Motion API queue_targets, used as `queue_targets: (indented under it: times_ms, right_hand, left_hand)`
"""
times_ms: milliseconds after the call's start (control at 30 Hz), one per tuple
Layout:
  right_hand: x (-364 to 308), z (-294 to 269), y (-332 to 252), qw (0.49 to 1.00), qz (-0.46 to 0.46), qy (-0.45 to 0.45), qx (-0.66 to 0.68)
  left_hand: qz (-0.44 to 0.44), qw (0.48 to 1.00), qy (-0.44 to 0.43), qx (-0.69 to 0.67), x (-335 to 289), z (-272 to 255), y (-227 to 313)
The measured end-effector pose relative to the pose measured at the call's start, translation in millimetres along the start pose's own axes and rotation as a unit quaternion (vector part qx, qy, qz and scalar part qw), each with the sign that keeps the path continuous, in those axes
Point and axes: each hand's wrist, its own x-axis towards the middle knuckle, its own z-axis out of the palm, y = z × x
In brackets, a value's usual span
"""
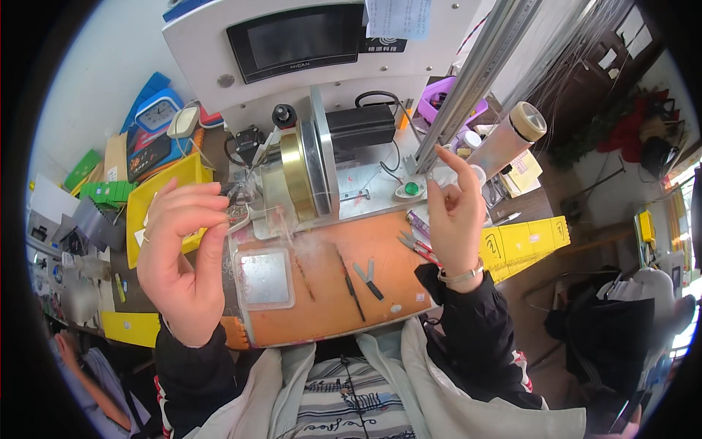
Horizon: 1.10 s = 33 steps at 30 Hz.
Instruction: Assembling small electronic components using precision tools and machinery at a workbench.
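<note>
Head view: 2 hands [183, 260] [459, 223], lettered screen [303, 42], paper [398, 17] with writing

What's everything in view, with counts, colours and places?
Machine: one, white, back
Screen: one, black, on machine
Post: one, silver, upper right
Wheel: one, gold, below screen
Button: one, green, at post's foot
Basket: one, purple, behind post
Bottle: one, beige cap, right of post
Clock: one, blue, upper left
Bin: one, yellow, left of wheel
Worktop: one, orange, centre
Tray: one, clear, worktop's left
Snips: one, grey blades, worktop centre
Thin tool: one, black, left of snips
Clutter: uncounted, mixed, around edges
Co-worker: one, blue clothing, lower left
Left hand: one, black sleeve, by bin
Right hand: one, black sleeve, by button
</note>
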Motion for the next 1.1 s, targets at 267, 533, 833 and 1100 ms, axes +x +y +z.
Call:
queue_targets:
  times_ms: [267,533,833,1100]
  right_hand:
    - [38,9,14,0.966,-0.07,0.056,-0.242]
    - [64,-5,6,0.907,-0.011,-0.015,-0.42]
    - [-32,-41,-72,0.965,-0.172,-0.098,-0.17]
    - [-130,-78,-46,0.946,-0.116,-0.277,-0.12]
  left_hand:
    - [-0.005,0.999,0.024,-0.021,-4,-22,-9]
    - [-0.016,0.998,0.063,-0.016,-8,-40,-16]
    - [-0.044,0.879,0.412,-0.237,-63,-107,-72]
    - [-0.089,0.932,0.246,-0.251,-62,-43,-33]
